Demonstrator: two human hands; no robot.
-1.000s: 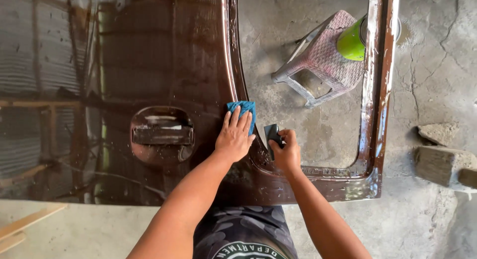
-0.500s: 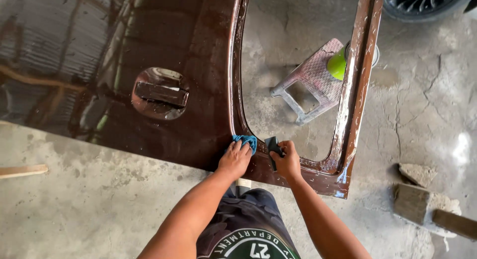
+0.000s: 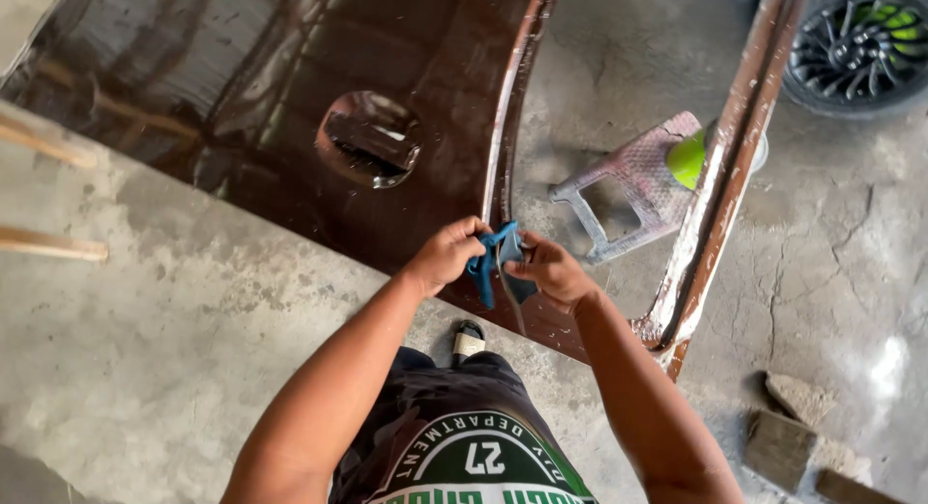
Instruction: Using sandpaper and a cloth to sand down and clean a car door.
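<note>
- A blue cloth (image 3: 495, 256) is bunched between both hands, held just above the lower edge of a glossy dark-brown car door panel (image 3: 290, 137), near the bottom corner of its window opening.
- The left hand (image 3: 447, 255) is closed narrowly around the cloth's left side, fingers curled over a hanging fold.
- The right hand (image 3: 547, 270) pinches the cloth's right side, together with a thin dark strip that hangs down from it — I cannot tell what the strip is.
- The cloth looks twisted rather than flat. Judged from this, the step in hand is regripping or folding it; a flat, clean pad with no loose tail would wipe most evenly and keep grit off the wet-looking finish.
- The panel lies propped over a concrete floor (image 3: 145, 320); its recessed handle pocket (image 3: 370, 137) sits toward the middle, well apart from the hands.
- The window frame (image 3: 730, 175) runs up the right side, streaked with pale residue — careful pressure along that narrow edge seems wise.
- Seen through the window opening: a grey plastic stool (image 3: 633, 180) with a lime-green object (image 3: 688, 159) on it.
- A car wheel (image 3: 855, 45) sits at the top right; broken blocks (image 3: 788, 436) lie at the lower right.
</note>
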